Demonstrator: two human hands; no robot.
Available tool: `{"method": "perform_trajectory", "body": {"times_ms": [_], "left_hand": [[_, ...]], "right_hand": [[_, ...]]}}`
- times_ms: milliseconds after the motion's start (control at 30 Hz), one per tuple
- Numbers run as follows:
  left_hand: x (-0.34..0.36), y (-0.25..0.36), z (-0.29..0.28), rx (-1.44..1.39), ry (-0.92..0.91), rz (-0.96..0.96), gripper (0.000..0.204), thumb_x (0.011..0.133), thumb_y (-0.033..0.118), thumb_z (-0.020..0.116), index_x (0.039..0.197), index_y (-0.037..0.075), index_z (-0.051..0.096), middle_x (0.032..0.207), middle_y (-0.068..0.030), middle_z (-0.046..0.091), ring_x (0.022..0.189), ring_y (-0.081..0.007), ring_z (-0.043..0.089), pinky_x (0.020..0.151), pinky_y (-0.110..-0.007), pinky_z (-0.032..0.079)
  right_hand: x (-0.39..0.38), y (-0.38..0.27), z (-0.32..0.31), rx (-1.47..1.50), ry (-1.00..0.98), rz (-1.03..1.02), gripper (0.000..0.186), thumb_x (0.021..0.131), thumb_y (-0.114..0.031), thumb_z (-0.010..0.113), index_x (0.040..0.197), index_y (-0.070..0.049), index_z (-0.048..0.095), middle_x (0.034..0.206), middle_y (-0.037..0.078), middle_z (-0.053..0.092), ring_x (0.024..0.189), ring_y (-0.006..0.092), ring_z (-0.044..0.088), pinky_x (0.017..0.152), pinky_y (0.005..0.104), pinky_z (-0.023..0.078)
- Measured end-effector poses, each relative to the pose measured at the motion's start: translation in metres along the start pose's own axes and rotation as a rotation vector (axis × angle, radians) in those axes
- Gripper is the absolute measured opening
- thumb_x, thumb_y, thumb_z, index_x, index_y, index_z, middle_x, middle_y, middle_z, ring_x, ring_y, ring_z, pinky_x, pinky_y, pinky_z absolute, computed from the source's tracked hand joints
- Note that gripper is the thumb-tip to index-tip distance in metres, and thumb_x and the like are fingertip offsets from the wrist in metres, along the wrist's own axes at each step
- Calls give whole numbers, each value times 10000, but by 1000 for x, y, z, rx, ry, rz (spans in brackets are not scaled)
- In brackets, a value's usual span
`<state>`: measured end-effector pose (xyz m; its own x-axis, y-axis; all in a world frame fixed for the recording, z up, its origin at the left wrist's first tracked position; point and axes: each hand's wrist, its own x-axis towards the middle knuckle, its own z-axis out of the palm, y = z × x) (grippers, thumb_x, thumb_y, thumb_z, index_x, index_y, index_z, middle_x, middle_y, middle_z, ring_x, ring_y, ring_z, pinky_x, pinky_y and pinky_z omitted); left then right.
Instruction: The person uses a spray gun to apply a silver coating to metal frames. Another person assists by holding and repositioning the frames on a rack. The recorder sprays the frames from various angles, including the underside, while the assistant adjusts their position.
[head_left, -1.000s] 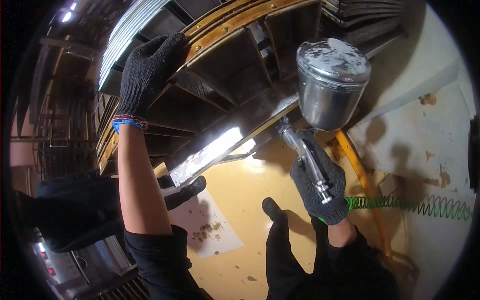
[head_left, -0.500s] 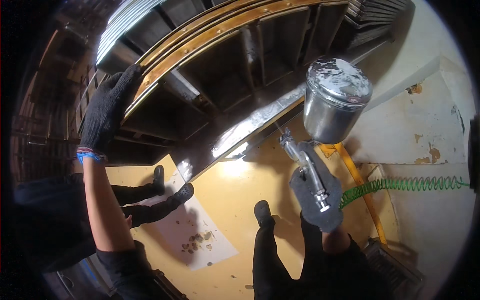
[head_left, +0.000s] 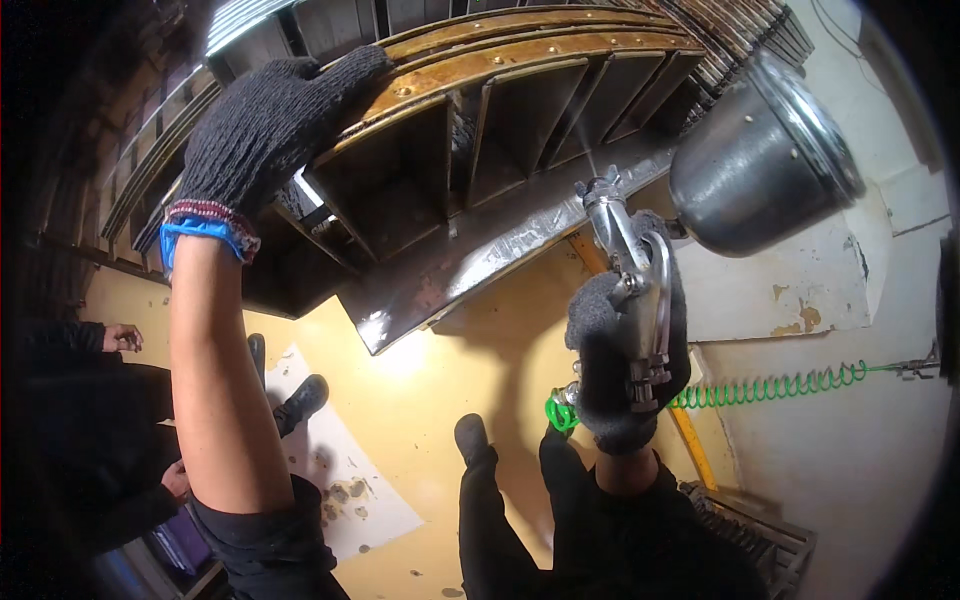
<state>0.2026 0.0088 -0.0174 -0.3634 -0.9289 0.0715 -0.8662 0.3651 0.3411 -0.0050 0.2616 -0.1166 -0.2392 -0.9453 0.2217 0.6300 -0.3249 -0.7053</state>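
In my gloved right hand [head_left: 625, 350] is a metal spray gun [head_left: 632, 265], its nozzle aimed up at a large curved metal frame [head_left: 520, 115]. A faint pale mist leaves the nozzle toward the frame's open compartments. The steel paint cup [head_left: 765, 160] sits on the gun's right side, tilted. A green coiled air hose [head_left: 780, 387] runs rightward from behind this hand. My left hand [head_left: 265, 130], in a dark knitted glove with a blue band at the wrist, grips the brown riveted rim of the frame at its left; some fingers are hidden behind the rim.
Another person's hand [head_left: 122, 338] and dark clothing show at the lower left. A stained white sheet [head_left: 375, 500] lies on the yellow floor [head_left: 400, 385]. A yellow bar [head_left: 692, 445] and a dark metal rack [head_left: 765, 540] stand at lower right, beside a peeling pale wall [head_left: 770, 300].
The spray gun has risen toward the frame, and its cup has tipped to the right. My left hand appears larger and farther right along the rim. Mist shows against the compartments.
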Motion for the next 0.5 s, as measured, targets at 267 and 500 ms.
{"method": "perform_trajectory", "body": {"times_ms": [267,500], "left_hand": [[-8,-5,-16,21,2,-12,817,852,772,467,1134,41,701,1051,-165,702,989,-315,656,899,-398,522],[7,-23,10,46,261,187,860,806,836,435,946,52,758,775,-144,709,770,-298,692,770,-416,530]], "right_hand": [[-1,6,29,-1492,59,-83,270,925,-140,533,1157,-7,571,1099,159,580,932,255,596,777,344,510],[-7,20,9,-1557,139,-106,240,853,-39,562,1084,18,598,1082,207,607,887,311,633,700,363,525]]}}
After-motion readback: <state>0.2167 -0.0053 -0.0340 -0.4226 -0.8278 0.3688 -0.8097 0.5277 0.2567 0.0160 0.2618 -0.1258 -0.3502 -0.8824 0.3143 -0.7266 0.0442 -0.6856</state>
